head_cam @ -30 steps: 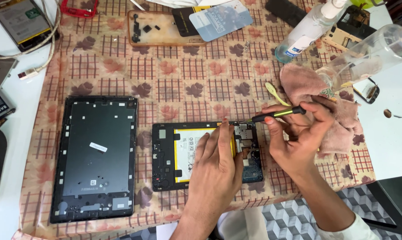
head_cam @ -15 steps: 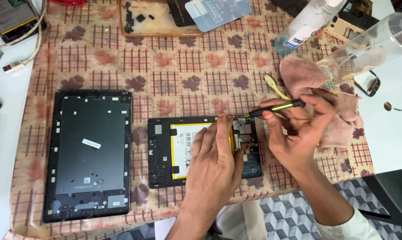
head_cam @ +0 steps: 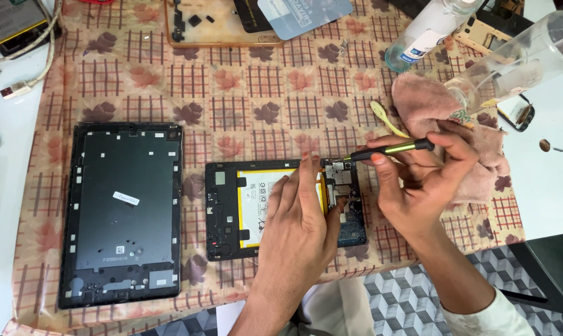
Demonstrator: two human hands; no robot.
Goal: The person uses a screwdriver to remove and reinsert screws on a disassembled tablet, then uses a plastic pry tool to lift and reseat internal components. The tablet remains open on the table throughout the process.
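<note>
Checkered tablecloth [head_cam: 244, 93] — my left hand [head_cam: 300, 218] lies flat, holding nothing, on the opened tablet [head_cam: 225, 211]; my right hand [head_cam: 424, 180] pinches the screwdriver [head_cam: 387, 150], tip pointing left at the board's upper edge.

Left hand [head_cam: 300, 218] flat on open tablet [head_cam: 231, 211], middle of frame. Right hand [head_cam: 427, 177] holds screwdriver [head_cam: 390, 149], tip at tablet's top corner. Back cover [head_cam: 123, 211] lies left.

White table [head_cam: 542, 186]; leaf-patterned checked cloth [head_cam: 263, 106] on it, pink rag [head_cam: 430, 102].
</note>
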